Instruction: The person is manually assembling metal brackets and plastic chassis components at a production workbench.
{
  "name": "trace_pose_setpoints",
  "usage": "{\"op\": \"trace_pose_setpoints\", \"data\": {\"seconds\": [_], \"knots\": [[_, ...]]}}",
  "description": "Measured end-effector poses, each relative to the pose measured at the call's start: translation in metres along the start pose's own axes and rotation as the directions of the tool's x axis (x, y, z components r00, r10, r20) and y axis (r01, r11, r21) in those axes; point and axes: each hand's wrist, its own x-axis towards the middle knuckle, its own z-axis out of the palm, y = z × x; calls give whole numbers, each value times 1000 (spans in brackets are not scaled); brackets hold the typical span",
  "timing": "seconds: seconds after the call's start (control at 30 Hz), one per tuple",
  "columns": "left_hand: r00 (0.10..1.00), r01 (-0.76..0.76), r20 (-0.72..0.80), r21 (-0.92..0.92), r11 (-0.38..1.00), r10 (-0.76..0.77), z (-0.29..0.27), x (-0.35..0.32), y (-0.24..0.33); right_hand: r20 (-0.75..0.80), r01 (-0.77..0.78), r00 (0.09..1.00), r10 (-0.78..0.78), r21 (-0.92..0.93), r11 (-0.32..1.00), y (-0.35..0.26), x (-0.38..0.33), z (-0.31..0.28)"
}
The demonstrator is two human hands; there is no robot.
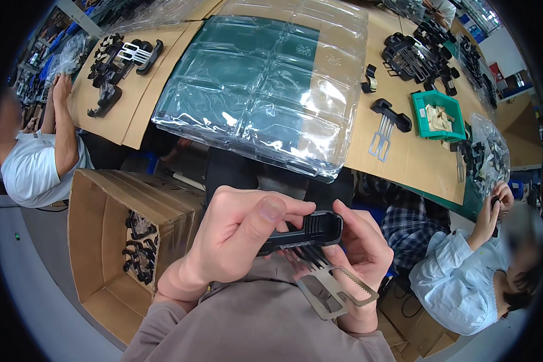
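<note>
Both of my hands hold one tool in front of my chest. It has a black plastic handle point(323, 228) and a flat slotted metal head point(321, 295) with tines and a serrated edge, which points down toward me. My left hand point(238, 235) is closed round the handle's left part, thumb on top. My right hand point(365, 244) pinches the handle's right end between fingers and thumb, beside the metal head. The handle's left end is partly hidden by my left fingers.
A clear plastic tray point(223, 102) overhangs the table's near edge. A green bin point(425, 134) of small pale pieces and a similar tool point(382, 136) lie right; black tools point(413, 57) are piled beyond. An open cardboard box point(96, 241) stands lower left. Co-workers sit on both sides.
</note>
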Motion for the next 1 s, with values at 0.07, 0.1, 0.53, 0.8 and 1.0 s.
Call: {"op": "trace_pose_setpoints", "data": {"seconds": [0.07,0.1,0.53,0.8,1.0], "knots": [[999,-42,6,7,999,42,1,1,-1,-3,20,1000,-20,8,1000,-1,1,1],[999,-46,16,6,999,46,2,1,1,-12,26,1000,-26,3,1000,-2,1,1],[845,-535,424,671,513,327,39,12,-14,-80,-146,987,139,-83,986,20,-8,-30],[829,-559,493,713,423,264,67,47,3,-364,-124,930,46,-195,973,36,-19,-56],[872,-453,363,852,261,329,61,173,-7,-531,-247,840,114,-186,951,49,-6,-95]]}}
